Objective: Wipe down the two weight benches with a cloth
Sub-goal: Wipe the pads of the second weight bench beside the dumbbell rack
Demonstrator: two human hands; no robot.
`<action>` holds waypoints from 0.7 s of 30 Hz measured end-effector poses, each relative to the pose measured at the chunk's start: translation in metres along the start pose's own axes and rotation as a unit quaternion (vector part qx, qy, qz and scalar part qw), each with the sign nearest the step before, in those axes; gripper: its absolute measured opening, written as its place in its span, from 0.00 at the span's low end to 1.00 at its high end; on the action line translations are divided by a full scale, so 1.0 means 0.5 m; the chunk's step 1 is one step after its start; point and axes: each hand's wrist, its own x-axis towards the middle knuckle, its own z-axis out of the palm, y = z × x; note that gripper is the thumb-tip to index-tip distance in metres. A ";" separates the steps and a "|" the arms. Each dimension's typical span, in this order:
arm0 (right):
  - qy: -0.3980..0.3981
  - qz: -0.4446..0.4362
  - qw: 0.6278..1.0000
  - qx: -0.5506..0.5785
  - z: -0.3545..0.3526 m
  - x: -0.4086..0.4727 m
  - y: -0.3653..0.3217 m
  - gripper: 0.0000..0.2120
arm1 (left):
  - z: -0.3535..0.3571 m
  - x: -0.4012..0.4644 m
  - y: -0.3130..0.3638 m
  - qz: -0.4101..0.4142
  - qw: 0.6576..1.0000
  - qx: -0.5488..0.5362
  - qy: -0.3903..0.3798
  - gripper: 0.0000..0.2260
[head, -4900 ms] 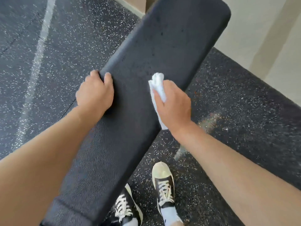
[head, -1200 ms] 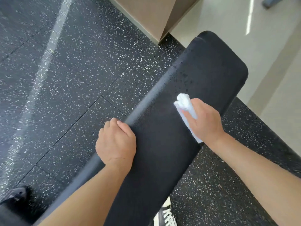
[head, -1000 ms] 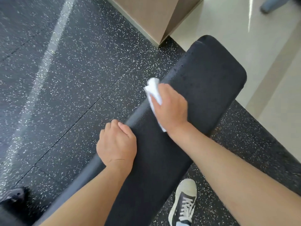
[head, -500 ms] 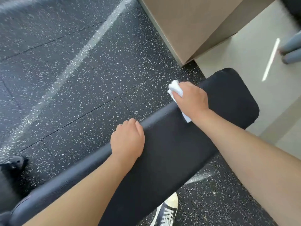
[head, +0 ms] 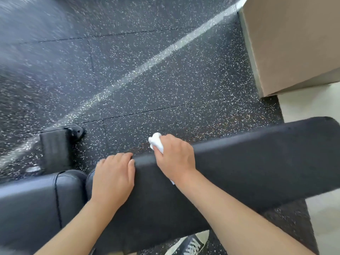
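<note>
A black padded weight bench (head: 257, 162) runs across the lower half of the view, its long back pad to the right and a shinier seat pad (head: 27, 205) to the left. My right hand (head: 176, 159) grips a bunched white cloth (head: 156, 144) and presses it on the far edge of the back pad. My left hand (head: 112, 179) lies on the pad close beside it, fingers hooked over the same far edge. Only one bench is in view.
Black speckled rubber flooring (head: 147, 80) with a pale painted line lies beyond the bench. A bench foot (head: 58, 144) stands at the left. A tan box-like block (head: 294, 43) fills the upper right, pale floor below it. My shoe (head: 191, 243) shows at the bottom.
My right hand slid the cloth along the far edge of the pad toward my left hand. The view swung left, bringing the seat pad and the bench foot in.
</note>
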 end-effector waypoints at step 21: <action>-0.163 -0.019 0.986 -0.003 0.021 0.079 -0.026 0.12 | -0.016 0.006 -0.035 -0.039 0.995 -0.097 -0.005 0.18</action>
